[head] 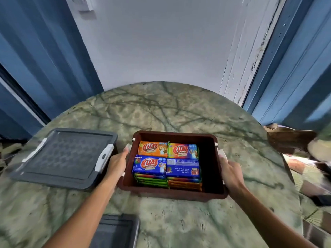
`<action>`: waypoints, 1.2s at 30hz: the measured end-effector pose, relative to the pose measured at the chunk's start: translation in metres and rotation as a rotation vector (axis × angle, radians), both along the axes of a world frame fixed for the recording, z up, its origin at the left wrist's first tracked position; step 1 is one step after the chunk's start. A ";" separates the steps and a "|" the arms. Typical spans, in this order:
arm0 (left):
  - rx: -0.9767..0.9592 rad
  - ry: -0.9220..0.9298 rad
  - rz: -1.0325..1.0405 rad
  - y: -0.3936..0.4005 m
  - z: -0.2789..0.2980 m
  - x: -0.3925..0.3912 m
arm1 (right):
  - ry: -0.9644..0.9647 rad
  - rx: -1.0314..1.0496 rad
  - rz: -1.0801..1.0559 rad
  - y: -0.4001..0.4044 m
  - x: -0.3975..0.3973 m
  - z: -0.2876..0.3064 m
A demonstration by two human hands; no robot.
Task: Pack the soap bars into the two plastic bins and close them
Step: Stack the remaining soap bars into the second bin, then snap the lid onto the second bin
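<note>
The round marble-patterned table [170, 108] carries everything, its far edge against a pale wall. On its left side sits the grey bin [62, 156], already shut under its lid with white latches at the two short ends; the nearer latch lies just beside the left hand. Right of it, at the table's middle, stands the brown bin [174, 191], open, its long axis running away from the person toward the far edge. Inside it the soap bars [166, 163] fill the left and centre in two rows, some flat on top and others on edge below, leaving a dark gap along the right wall. At the near edge of the table, lower left, a corner of a grey lid [116, 230] shows, cut off by the frame; judging by the task, this is the cover the brown bin still lacks. The left hand [116, 165] lies against the brown bin's left wall with fingers stretched along the rim, and the right hand [231, 173] holds the right rim, fingers curled over its edge. The coming move likely turns on that lid: it lies near and to the left of the bin, below the left forearm, so the left hand is the closer one to fetch it.
</note>
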State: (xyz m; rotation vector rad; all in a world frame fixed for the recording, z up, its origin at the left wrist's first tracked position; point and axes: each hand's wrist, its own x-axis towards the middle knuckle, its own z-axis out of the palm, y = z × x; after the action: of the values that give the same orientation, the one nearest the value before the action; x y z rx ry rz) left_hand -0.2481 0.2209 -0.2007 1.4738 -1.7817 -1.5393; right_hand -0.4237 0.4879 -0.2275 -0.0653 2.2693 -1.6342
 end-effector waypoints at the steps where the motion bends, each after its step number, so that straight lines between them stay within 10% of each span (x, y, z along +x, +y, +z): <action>1: 0.006 -0.001 0.005 -0.003 -0.001 -0.004 | 0.003 0.000 -0.007 -0.003 -0.004 0.000; 11: 0.097 0.052 -0.115 -0.014 -0.022 -0.016 | 0.040 0.228 -0.005 -0.018 -0.024 -0.004; 15: 0.195 0.058 -0.225 -0.011 -0.017 0.011 | 0.437 0.602 0.093 -0.015 -0.021 0.026; 20: 0.226 -0.009 -0.262 0.018 -0.021 0.116 | 0.875 0.068 0.443 -0.069 0.055 0.074; 27: 0.259 0.015 0.304 0.080 -0.023 0.293 | 0.804 -0.194 1.320 -0.151 0.193 0.023; 36: 0.070 -0.009 0.778 0.201 -0.043 0.340 | 0.515 0.044 1.441 -0.190 0.234 -0.023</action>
State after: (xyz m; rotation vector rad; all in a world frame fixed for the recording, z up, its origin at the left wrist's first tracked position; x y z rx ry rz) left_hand 0.0924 0.4217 -0.2442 1.8885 -0.9509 -1.1759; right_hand -0.1896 0.2982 -0.2501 -1.7631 1.6163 -0.7435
